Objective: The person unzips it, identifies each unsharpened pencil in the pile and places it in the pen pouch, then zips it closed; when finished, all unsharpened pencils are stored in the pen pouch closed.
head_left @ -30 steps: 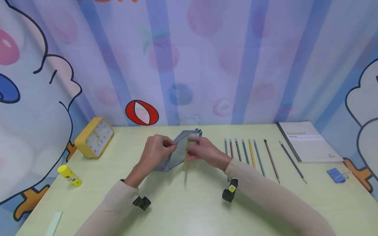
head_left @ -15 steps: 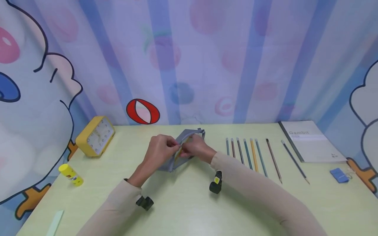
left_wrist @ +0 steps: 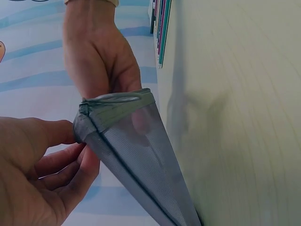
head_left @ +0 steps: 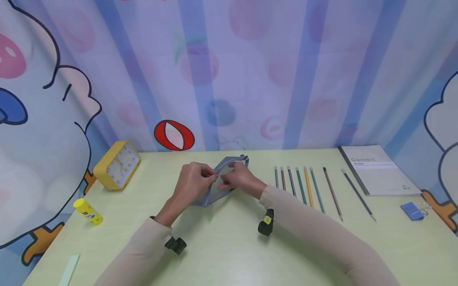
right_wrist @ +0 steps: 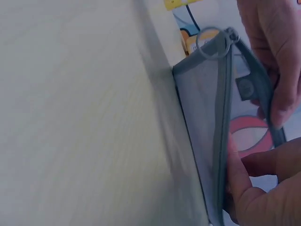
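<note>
Both hands are seen in the head view at the middle of the pale green table (head_left: 229, 246): the left hand (head_left: 191, 183) and the right hand (head_left: 240, 180) are curled on the grey mesh pencil pouch (head_left: 214, 190), which is stood on its lower edge. A row of pencils (head_left: 304, 186) is laid just to the right.

From the left wrist, the pouch's top edge (left_wrist: 117, 104) is pinched by the right hand (left_wrist: 96, 52).

From the right wrist, the zipper ring (right_wrist: 214, 43) is shown at the pouch's upper corner, and the open rim is gripped by both hands.
</note>
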`<action>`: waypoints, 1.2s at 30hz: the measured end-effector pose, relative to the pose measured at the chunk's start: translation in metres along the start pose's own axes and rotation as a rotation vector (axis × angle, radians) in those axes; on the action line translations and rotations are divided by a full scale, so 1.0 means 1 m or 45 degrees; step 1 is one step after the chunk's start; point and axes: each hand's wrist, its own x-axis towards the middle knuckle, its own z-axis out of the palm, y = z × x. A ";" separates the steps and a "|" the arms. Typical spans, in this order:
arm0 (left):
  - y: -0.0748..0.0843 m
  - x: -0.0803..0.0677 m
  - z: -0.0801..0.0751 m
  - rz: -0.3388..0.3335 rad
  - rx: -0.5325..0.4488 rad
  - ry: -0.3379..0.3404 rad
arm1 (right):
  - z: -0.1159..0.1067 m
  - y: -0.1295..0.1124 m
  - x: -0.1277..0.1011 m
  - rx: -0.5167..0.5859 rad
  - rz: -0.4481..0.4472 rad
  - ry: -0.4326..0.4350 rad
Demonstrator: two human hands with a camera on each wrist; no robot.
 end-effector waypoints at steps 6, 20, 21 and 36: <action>-0.003 -0.001 0.000 0.006 -0.011 0.001 | -0.013 0.002 -0.031 -0.127 -0.093 -0.110; -0.004 -0.002 -0.002 0.022 -0.015 0.008 | -0.077 0.008 -0.080 -0.484 -0.210 -0.022; -0.004 -0.002 -0.003 0.021 -0.012 0.007 | -0.084 0.007 -0.081 -0.506 -0.207 0.002; -0.004 -0.001 -0.005 0.019 0.003 0.025 | -0.148 0.013 -0.100 -0.845 -0.199 0.171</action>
